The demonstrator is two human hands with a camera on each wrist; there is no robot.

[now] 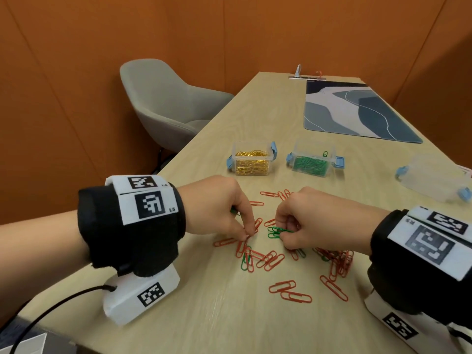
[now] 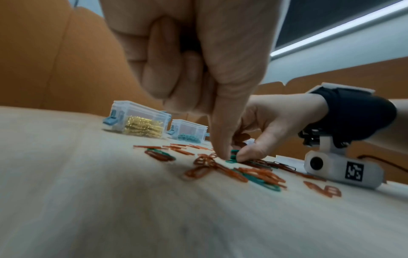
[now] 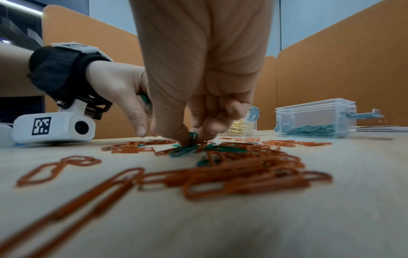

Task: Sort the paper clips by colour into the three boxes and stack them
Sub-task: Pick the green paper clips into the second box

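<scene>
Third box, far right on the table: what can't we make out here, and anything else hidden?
- Third box, head view: blurred; contents unreadable.
- Left hand: curled fingers hide most of a green clip; count unclear.
- Right hand pinches green clips; wrist views too blurred to count.
- Red clips under right wrist: partly covered.

Both forearms reached in low over the surface (image 1: 229, 315), each wrist wrapped in a black band with a white camera block slung beneath. The left hand (image 1: 217, 205) was curled — fingers (image 1: 249, 232) bunched and pointing down, tips at the surface, green clips (image 3: 144, 99) tucked in its palm. The right hand (image 1: 314, 218) faced it, close by, its thumb and fingers pinching a bunch of green clips (image 1: 277, 231).
</scene>
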